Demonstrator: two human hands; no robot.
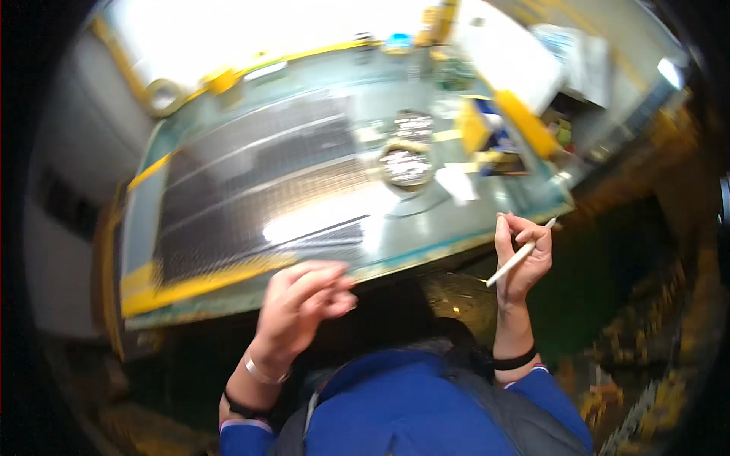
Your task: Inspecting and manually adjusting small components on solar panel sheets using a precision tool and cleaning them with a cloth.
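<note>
My right hand is closed round a slim white pen-like stick, just off the table's front right edge. The stick slants across my fingers, its lower tip beside my wrist. My left hand is blurred, with its fingers curled in and nothing visible in them. It hovers over the front edge, by the near corner of a dark, finely gridded sheet. That sheet has pale stripes and lies flat on the glassy greenish tabletop. Neither hand appears to touch the sheet.
A round shiny dish sits right of the sheet, near white paper. A yellow and blue box stands at the right. Tape rolls lie at the far left corner. Yellow tape borders the table.
</note>
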